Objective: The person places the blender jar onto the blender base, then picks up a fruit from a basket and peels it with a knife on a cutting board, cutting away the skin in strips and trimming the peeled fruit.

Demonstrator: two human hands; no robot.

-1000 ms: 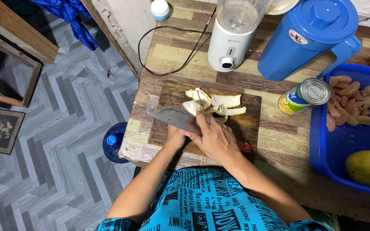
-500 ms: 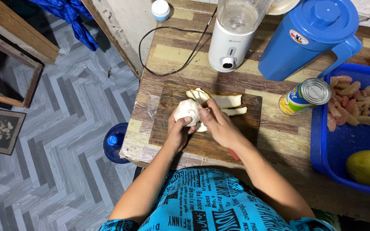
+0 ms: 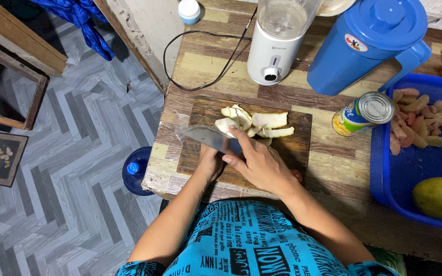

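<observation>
The right hand (image 3: 262, 166) grips the knife (image 3: 211, 138) over the cutting board (image 3: 292, 148) — its blade lies flat, long axis left-right, tip pointing left. The left hand (image 3: 209, 162) sits under the blade; its grip I cannot tell. Fruit peels (image 3: 262, 122) lie just behind.

The right hand (image 3: 262, 166) holds a wide grey metal knife (image 3: 208, 138) flat over the left hand (image 3: 210, 163). Pale peeled fruit pieces (image 3: 257, 124) lie just past the fingers, on a dark wooden cutting board (image 3: 292, 148).
</observation>
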